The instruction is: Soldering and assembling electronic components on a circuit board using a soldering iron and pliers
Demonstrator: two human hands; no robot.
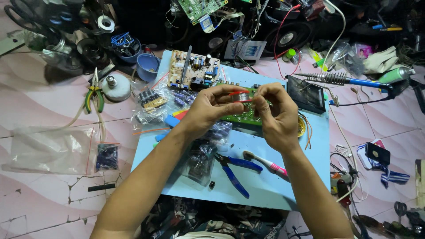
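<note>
Both hands pinched a small clear bag (pixel 240 96) with a red strip: left hand (pixel 210 107) and right hand (pixel 274 116) fingertips closed on it. Green board (pixel 248 116) sat just behind fingers, blue cutters (pixel 234 170) below.

Both forearms bare; no sleeves, left hand (pixel 208 108) ringless.

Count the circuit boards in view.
3: a tan circuit board on the blue mat's far edge, a green circuit board behind the hands, a green one among the top clutter. Others may be hidden.
</note>
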